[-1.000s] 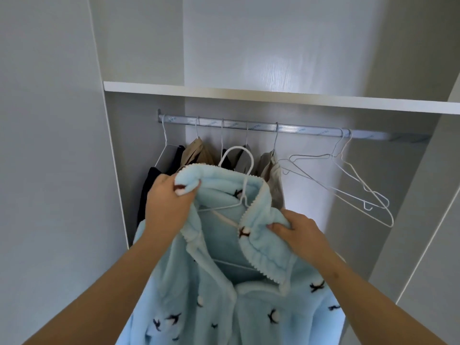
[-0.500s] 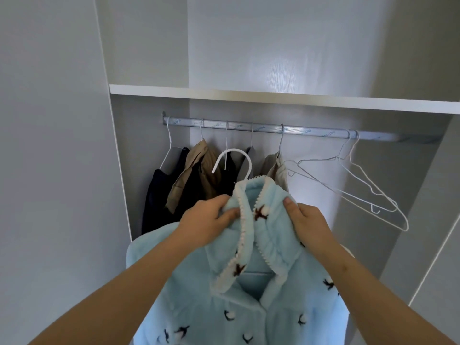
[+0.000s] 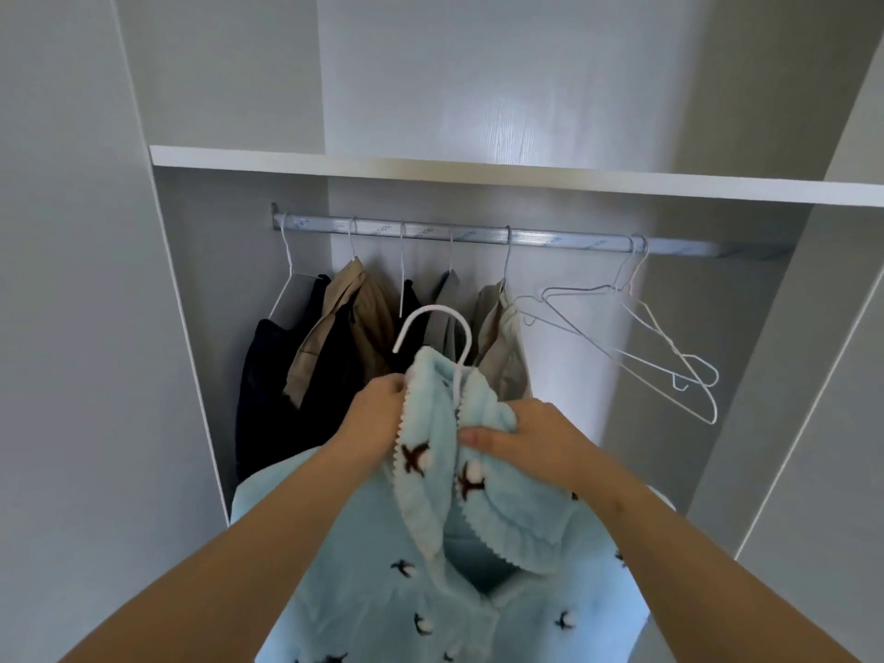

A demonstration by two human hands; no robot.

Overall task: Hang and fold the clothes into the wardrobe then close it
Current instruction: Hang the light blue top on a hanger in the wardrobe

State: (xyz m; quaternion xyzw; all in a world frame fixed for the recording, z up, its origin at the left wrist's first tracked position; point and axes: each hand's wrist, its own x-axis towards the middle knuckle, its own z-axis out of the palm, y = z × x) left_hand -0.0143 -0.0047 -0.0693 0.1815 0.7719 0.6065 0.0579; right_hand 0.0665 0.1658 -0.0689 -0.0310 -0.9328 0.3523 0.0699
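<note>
Two empty hangers (image 3: 622, 291) beside the clothes (image 3: 368, 318)

We record no legible text, label or number. The silver metal hanging rail (image 3: 478, 234) of the white wardrobe (image 3: 478, 177) bears faint, repeated blue print along its length, too small and blurred to read.

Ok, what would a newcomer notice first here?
A fluffy light-blue pyjama top fills the lower middle, with the left hand and right hand gripping its collar. Its white hanger hook pokes up below the metal rail, which carries dark and beige clothes at left and empty white hangers at right.
</note>
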